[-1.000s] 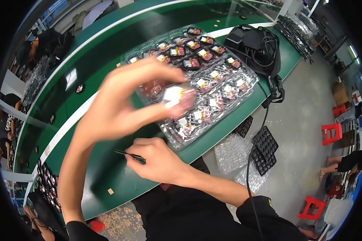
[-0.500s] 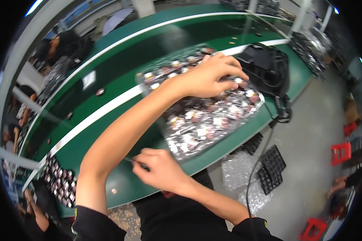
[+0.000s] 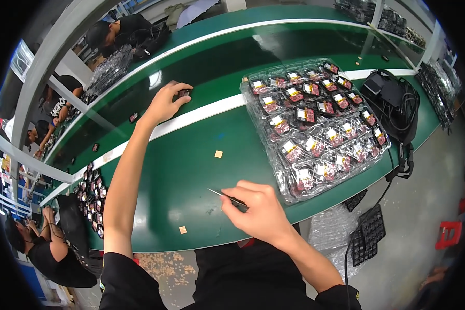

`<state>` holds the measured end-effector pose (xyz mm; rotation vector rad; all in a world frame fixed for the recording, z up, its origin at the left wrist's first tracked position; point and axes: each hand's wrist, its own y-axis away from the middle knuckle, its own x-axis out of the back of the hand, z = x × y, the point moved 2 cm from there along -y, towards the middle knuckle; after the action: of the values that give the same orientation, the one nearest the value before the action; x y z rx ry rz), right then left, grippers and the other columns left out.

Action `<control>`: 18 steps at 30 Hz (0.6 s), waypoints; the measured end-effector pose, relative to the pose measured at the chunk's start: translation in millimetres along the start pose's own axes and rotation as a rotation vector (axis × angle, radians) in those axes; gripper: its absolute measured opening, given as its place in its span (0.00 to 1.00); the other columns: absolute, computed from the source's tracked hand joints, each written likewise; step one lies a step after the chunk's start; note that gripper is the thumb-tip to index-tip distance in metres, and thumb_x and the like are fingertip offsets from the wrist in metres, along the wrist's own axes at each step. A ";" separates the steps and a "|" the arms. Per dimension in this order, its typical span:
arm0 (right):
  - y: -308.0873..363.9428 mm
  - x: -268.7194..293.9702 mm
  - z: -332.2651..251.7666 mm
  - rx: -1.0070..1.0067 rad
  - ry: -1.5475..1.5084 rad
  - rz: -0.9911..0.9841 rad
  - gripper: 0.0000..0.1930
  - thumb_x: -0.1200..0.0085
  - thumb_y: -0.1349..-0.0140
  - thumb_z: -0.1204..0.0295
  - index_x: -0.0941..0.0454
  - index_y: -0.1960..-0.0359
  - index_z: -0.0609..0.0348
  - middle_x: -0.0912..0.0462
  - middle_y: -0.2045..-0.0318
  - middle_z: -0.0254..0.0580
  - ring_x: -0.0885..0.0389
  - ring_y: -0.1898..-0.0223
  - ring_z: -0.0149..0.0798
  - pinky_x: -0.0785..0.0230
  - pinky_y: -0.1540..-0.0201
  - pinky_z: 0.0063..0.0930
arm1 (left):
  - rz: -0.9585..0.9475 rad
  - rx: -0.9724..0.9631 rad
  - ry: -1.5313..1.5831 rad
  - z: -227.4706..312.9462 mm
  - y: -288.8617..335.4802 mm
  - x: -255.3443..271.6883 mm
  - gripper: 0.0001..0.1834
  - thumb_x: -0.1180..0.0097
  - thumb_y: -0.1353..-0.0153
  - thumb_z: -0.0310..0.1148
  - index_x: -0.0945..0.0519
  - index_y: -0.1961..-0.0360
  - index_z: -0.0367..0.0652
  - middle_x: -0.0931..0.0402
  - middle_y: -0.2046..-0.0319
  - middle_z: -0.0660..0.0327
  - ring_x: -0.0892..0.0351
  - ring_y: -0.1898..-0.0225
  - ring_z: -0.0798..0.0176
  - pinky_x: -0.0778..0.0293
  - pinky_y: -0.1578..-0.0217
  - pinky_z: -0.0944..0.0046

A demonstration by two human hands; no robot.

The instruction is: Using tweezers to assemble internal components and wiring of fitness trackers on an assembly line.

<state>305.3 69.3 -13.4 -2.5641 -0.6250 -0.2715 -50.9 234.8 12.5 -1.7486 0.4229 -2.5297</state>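
Observation:
My left hand point(image 3: 166, 102) reaches over the dark green strip beyond the white rail. Its fingers are closed round a small dark electronic module point(image 3: 184, 93), mostly hidden by them. Nearer me, above the green tabletop, my right hand point(image 3: 258, 209) grips a slim dark tool with a thin pointed metal tip point(image 3: 215, 191), which looks like tweezers. To the right lies a clear plastic blister tray point(image 3: 272, 155) with rows of small black modules point(image 3: 305, 114) bearing white and yellow patches. Some of its pockets hold no module.
Small tan squares point(image 3: 218, 154) lie on the tabletop. More modules point(image 3: 92, 199) are heaped at the left end. A black bag with cables point(image 3: 392, 103) sits right of the tray. Co-workers point(image 3: 121, 33) sit across and left. Black trays point(image 3: 368, 235) and plastic wrap lie on the floor.
My left hand has moved from above the tray to the far strip on the left, now with a module in its fingers. The right hand still grips the pointed tool. The view has shifted.

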 end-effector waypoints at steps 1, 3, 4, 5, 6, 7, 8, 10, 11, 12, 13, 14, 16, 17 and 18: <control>0.4 -2.2 -2.6 0.005 -0.025 0.010 0.07 0.31 0.36 0.78 0.08 0.57 0.67 0.14 0.72 0.46 0.15 0.76 0.43 0.25 0.71 0.36 | 0.038 -0.045 0.021 -3.5 5.8 1.6 0.19 0.34 0.27 0.31 0.14 0.37 0.41 0.17 0.51 0.53 0.16 0.49 0.52 0.21 0.44 0.55; 0.5 -3.6 -0.9 0.010 -0.008 0.010 0.07 0.31 0.35 0.79 0.08 0.57 0.67 0.13 0.72 0.47 0.15 0.76 0.43 0.25 0.71 0.36 | 0.058 -0.063 0.035 6.2 17.7 2.1 0.19 0.35 0.26 0.28 0.15 0.37 0.40 0.20 0.54 0.54 0.17 0.51 0.55 0.21 0.45 0.57; 0.6 -5.5 0.0 0.025 -0.029 0.011 0.08 0.31 0.35 0.79 0.08 0.57 0.68 0.13 0.72 0.47 0.15 0.76 0.43 0.24 0.71 0.36 | 0.069 -0.126 0.062 11.1 26.3 4.4 0.19 0.35 0.27 0.27 0.15 0.37 0.38 0.21 0.54 0.54 0.18 0.52 0.55 0.22 0.46 0.57; 1.2 -6.6 6.3 0.033 -0.059 0.032 0.08 0.32 0.35 0.79 0.09 0.57 0.68 0.12 0.72 0.47 0.14 0.76 0.44 0.24 0.71 0.36 | 0.065 -0.184 0.111 28.8 36.8 6.3 0.19 0.36 0.29 0.25 0.15 0.38 0.37 0.21 0.53 0.55 0.19 0.52 0.56 0.23 0.45 0.57; -0.3 -5.5 8.7 0.009 -0.049 0.034 0.07 0.31 0.36 0.79 0.08 0.57 0.68 0.13 0.72 0.47 0.15 0.76 0.43 0.25 0.71 0.34 | 0.038 -0.197 0.103 45.3 52.8 7.9 0.21 0.35 0.33 0.22 0.16 0.38 0.37 0.21 0.52 0.55 0.20 0.51 0.55 0.24 0.44 0.57; 0.2 -5.3 6.7 -0.021 -0.045 0.039 0.07 0.31 0.36 0.79 0.08 0.57 0.67 0.13 0.73 0.47 0.15 0.77 0.42 0.25 0.72 0.33 | -0.027 -0.194 0.137 64.5 66.4 12.1 0.24 0.34 0.35 0.20 0.16 0.37 0.37 0.21 0.51 0.55 0.21 0.50 0.54 0.25 0.42 0.56; 1.1 -6.9 3.9 -0.037 -0.046 0.034 0.07 0.31 0.36 0.79 0.08 0.57 0.67 0.13 0.73 0.47 0.15 0.77 0.42 0.25 0.72 0.33 | -0.051 -0.201 0.197 73.7 86.1 13.2 0.26 0.34 0.37 0.19 0.16 0.36 0.38 0.20 0.50 0.55 0.21 0.49 0.52 0.25 0.41 0.54; -5.4 -6.9 1.3 -0.003 0.012 0.065 0.06 0.31 0.36 0.79 0.08 0.59 0.66 0.14 0.74 0.44 0.17 0.78 0.37 0.28 0.74 0.30 | -0.170 -0.196 0.258 90.7 119.8 21.6 0.31 0.32 0.38 0.20 0.18 0.31 0.40 0.18 0.43 0.52 0.20 0.43 0.48 0.25 0.36 0.52; -5.8 -5.6 0.1 -0.018 0.026 0.085 0.05 0.30 0.36 0.80 0.07 0.60 0.66 0.15 0.75 0.40 0.19 0.79 0.31 0.30 0.76 0.28 | -0.195 -0.220 0.261 99.8 133.7 23.5 0.34 0.32 0.39 0.20 0.19 0.29 0.40 0.18 0.40 0.52 0.20 0.40 0.46 0.25 0.33 0.50; -6.5 -0.6 -6.3 -0.044 0.047 0.076 0.06 0.31 0.36 0.80 0.08 0.59 0.66 0.15 0.75 0.42 0.19 0.79 0.33 0.30 0.75 0.30 | -0.245 -0.182 0.299 109.0 142.7 28.1 0.35 0.32 0.39 0.21 0.20 0.28 0.41 0.19 0.37 0.51 0.21 0.36 0.45 0.27 0.31 0.49; -7.2 3.4 -12.1 -0.066 0.065 0.060 0.06 0.32 0.35 0.80 0.08 0.58 0.66 0.15 0.74 0.43 0.19 0.80 0.36 0.29 0.75 0.31 | -0.291 -0.137 0.337 113.2 149.7 31.2 0.37 0.31 0.40 0.21 0.21 0.26 0.41 0.19 0.33 0.50 0.21 0.32 0.44 0.28 0.28 0.48; -8.6 4.8 -13.8 -0.063 0.070 0.051 0.06 0.31 0.36 0.80 0.08 0.58 0.66 0.16 0.75 0.42 0.21 0.80 0.33 0.32 0.76 0.29 | -0.235 -0.182 0.363 111.2 159.0 30.4 0.39 0.32 0.40 0.22 0.22 0.25 0.40 0.22 0.28 0.49 0.23 0.28 0.42 0.31 0.25 0.47; -8.8 5.3 -9.1 -0.059 0.091 0.063 0.06 0.29 0.37 0.81 0.08 0.59 0.66 0.18 0.77 0.39 0.24 0.81 0.27 0.36 0.77 0.26 | -0.152 -0.160 0.353 118.1 168.6 29.8 0.40 0.31 0.41 0.23 0.23 0.24 0.39 0.27 0.24 0.48 0.26 0.25 0.40 0.33 0.23 0.47; -9.4 4.7 -8.0 -0.069 0.108 0.052 0.06 0.28 0.37 0.81 0.07 0.59 0.66 0.18 0.78 0.38 0.24 0.81 0.27 0.36 0.77 0.26 | -0.093 -0.142 0.356 119.7 172.6 27.3 0.40 0.30 0.40 0.24 0.24 0.24 0.40 0.27 0.24 0.49 0.27 0.25 0.40 0.34 0.23 0.47; -9.0 2.9 -6.5 -0.076 0.110 0.041 0.06 0.28 0.37 0.81 0.07 0.59 0.67 0.18 0.78 0.38 0.25 0.81 0.27 0.36 0.77 0.25 | -0.012 -0.100 0.324 120.9 178.6 22.3 0.39 0.24 0.42 0.30 0.21 0.27 0.40 0.23 0.30 0.50 0.23 0.30 0.42 0.30 0.27 0.49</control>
<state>303.0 74.2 -3.2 -2.6106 -0.5299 -0.4269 30.6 34.5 29.2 -1.3691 0.5608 -2.8531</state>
